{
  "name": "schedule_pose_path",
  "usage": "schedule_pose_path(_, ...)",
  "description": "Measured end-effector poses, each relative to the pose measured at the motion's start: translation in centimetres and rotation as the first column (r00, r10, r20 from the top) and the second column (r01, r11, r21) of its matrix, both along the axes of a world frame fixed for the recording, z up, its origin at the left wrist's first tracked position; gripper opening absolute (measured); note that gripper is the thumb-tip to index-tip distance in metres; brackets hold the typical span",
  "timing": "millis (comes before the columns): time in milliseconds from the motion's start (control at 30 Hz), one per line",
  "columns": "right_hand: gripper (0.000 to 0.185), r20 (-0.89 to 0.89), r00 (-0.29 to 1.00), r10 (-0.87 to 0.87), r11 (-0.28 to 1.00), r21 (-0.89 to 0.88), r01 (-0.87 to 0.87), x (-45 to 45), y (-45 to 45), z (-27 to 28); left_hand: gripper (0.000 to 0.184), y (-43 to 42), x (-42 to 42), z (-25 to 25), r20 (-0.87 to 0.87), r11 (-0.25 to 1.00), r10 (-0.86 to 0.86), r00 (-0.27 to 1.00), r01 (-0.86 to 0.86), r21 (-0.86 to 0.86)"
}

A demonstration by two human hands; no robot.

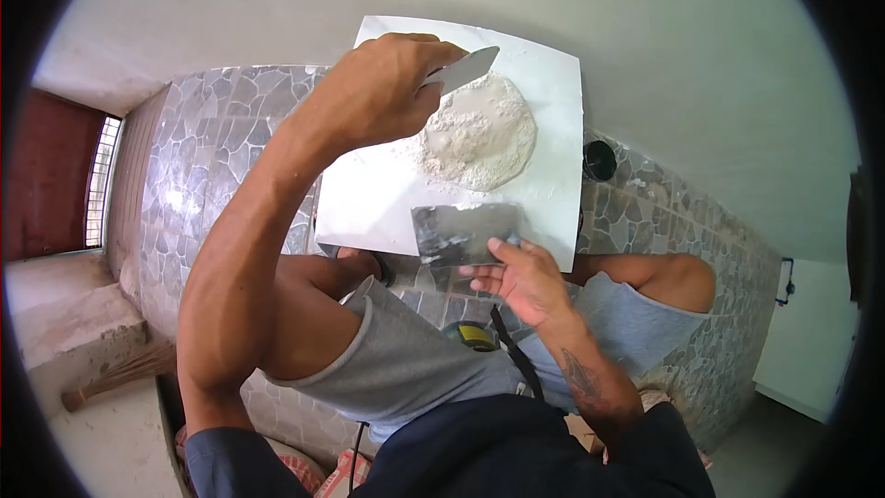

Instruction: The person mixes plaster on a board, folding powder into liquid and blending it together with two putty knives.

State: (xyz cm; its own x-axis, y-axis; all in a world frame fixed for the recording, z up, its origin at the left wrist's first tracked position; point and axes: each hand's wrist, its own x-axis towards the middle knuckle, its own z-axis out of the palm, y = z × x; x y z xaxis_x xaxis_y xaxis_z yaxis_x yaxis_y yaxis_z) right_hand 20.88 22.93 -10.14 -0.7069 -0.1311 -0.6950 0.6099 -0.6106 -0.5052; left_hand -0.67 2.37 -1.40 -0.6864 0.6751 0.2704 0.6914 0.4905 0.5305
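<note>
A round, flattened mound of off-white powder [479, 134] lies on a white board [364, 212]. My left hand [396, 83] is closed around a trowel-like tool, whose pale metal blade [468, 70] points right over the mound's upper left edge. Its handle is mostly hidden in my fist. Over the board's front edge, my right hand [525, 284] grips a dark, flat rectangular plate [461, 232] smeared with white, thumb on top and fingers under it. The plate is nearer to me than the powder and apart from it.
Behind the board's right edge stands a dark round container [599, 160] on the stone-patterned floor [198, 161]. A yellow and black object [477, 337] is between my legs, by a black strap [518, 355]. A bundle of thin sticks [120, 376] lies at the lower left.
</note>
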Motion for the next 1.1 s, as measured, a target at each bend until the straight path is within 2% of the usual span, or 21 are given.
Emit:
schedule_pose_path(100,0.031,0.056,0.998,-0.014,0.998,-0.055,0.018,0.5,-1.4,-1.8,0.036,0.0,0.1,0.1,-0.013,1.000,-0.007,1.000,0.008,0.018)
schedule_pose_path(300,0.029,0.056,0.979,-0.195,0.973,-0.115,0.201,-1.7,-4.6,-3.0,0.037,-0.3,0.3,0.3,-0.010,0.999,0.000,1.000,0.001,0.050)
schedule_pose_path(400,0.032,-0.033,0.978,-0.205,0.964,-0.177,0.196,-2.3,-6.1,-3.3,0.038,-0.6,0.3,0.4,0.007,0.999,0.014,1.000,-0.014,0.039)
schedule_pose_path(500,0.032,-0.028,0.965,-0.261,0.949,-0.189,0.252,-2.2,-7.1,-3.2,0.038,-1.0,0.4,0.6,0.043,0.999,0.001,0.999,-0.003,0.041)
schedule_pose_path(600,0.031,0.011,0.959,-0.283,0.945,-0.166,0.280,-2.2,-7.1,-2.4,0.039,-1.5,0.3,0.5,0.042,0.998,-0.006,0.999,0.004,0.055)
schedule_pose_path(700,0.031,-0.030,0.966,-0.256,0.954,-0.171,0.247,-2.1,-6.4,-1.2,0.039,-1.9,0.3,0.6,0.020,0.997,-0.012,1.000,0.011,0.070)
schedule_pose_path(800,0.030,-0.096,0.970,-0.223,0.969,-0.135,0.209,-2.1,-5.4,-0.5,0.038,-2.1,0.7,1.2,0.092,0.999,-0.021,0.996,0.018,0.038)
schedule_pose_path(933,0.029,-0.177,0.961,-0.210,0.977,-0.082,0.198,-3.6,-3.6,1.0,0.037,-1.9,1.0,1.0,0.063,0.992,-0.122,0.990,0.121,0.032)
schedule_pose_path(1100,0.027,-0.289,0.947,-0.142,0.980,0.091,0.175,-6.3,-2.0,2.9,0.037,-0.1,1.8,0.5,0.047,0.971,-0.235,0.971,0.236,-0.021)
